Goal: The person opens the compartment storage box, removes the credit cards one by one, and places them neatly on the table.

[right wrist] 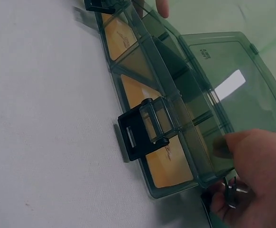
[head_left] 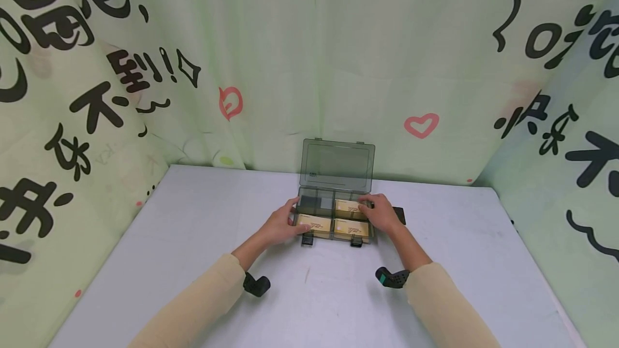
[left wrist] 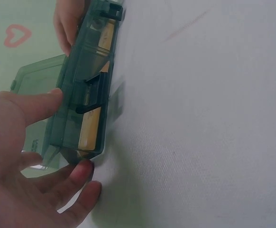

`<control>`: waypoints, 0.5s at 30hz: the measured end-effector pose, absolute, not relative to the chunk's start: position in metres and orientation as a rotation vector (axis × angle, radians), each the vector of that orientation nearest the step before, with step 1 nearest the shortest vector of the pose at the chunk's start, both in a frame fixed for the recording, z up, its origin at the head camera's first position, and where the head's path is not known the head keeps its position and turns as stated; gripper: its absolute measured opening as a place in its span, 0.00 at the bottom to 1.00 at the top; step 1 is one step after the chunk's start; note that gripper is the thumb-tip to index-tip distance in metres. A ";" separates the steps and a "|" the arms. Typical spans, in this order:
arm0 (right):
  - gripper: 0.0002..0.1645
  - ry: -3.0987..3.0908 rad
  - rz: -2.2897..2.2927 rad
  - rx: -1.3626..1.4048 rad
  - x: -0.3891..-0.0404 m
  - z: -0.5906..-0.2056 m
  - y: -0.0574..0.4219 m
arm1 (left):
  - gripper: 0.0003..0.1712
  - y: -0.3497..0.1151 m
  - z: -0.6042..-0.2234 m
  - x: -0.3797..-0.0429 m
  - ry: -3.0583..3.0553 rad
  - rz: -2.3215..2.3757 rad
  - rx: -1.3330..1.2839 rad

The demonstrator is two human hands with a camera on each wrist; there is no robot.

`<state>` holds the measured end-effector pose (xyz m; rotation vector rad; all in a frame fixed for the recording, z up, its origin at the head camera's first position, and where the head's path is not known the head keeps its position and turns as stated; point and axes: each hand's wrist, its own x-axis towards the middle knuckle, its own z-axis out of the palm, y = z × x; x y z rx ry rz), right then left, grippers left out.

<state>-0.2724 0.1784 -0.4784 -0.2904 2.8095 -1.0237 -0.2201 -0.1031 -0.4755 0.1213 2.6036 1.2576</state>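
Note:
A clear grey-green plastic compartment box [head_left: 331, 215] lies on the table, its hinged lid [head_left: 337, 165] raised at the back. Yellow printed packs fill the two front compartments, left [head_left: 314, 223] and right [head_left: 351, 227]. Another pack [head_left: 346, 209] is in the right rear compartment. My left hand [head_left: 282, 223] holds the box's left end, thumb [left wrist: 45, 105] over the rim and fingers at the outer corner. Across the right wall, my right hand [head_left: 382, 212] has its thumb over the rear compartment and its fingers outside, partly hidden. Two black latches [right wrist: 142, 130] hang open at the front.
A dark flat object [head_left: 400, 215] lies beside the right hand, and a small silvery loop [right wrist: 231, 192] shows by its fingers. The white table [head_left: 309, 305] ends at a printed curtain [head_left: 309, 69]. Black wrist devices [head_left: 256, 284] sit below both cuffs.

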 end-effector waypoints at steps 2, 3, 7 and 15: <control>0.21 2.820 -0.994 -0.293 -0.273 -0.479 0.177 | 0.48 -0.103 -0.475 -0.220 2.604 1.258 0.119; 0.21 2.822 -0.985 -0.293 -0.273 -0.479 0.177 | 0.48 -0.103 -0.476 -0.219 2.604 1.260 0.118; 0.20 2.811 -0.959 -0.276 -0.274 -0.480 0.176 | 0.48 -0.103 -0.476 -0.219 2.602 1.272 0.121; 0.21 2.774 -0.938 -0.284 -0.276 -0.483 0.176 | 0.47 -0.103 -0.476 -0.218 2.596 1.302 0.131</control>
